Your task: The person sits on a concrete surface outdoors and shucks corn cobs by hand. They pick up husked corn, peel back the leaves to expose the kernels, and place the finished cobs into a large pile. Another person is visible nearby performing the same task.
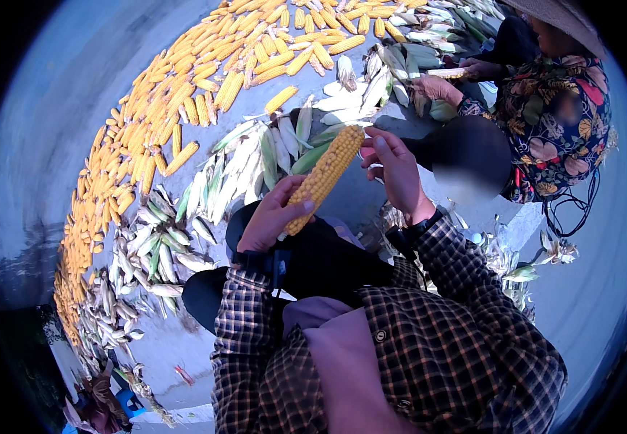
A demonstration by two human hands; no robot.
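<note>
A husked yellow corn cob (327, 176) lies slantwise in my left hand (274, 214), whose fingers and thumb grip its lower end. Close to the cob's upper end, my right hand (396, 168) has its fingers apart and slightly bent; whether a fingertip touches the cob, I cannot tell. Beyond the hands lie corn ears in pale green husks (253, 157). A long heap of husked yellow cobs (167, 103) curves from the top of the view down the left side.
At the upper right sits a co-worker in a flowered shirt (555, 130), holding a pale cob (448, 72). More unhusked ears (156, 244) lie left of my knees. Loose husks (508, 266) are on the ground to the right. Another person (99, 404) is at the lower left beside a blue stool (129, 402).
</note>
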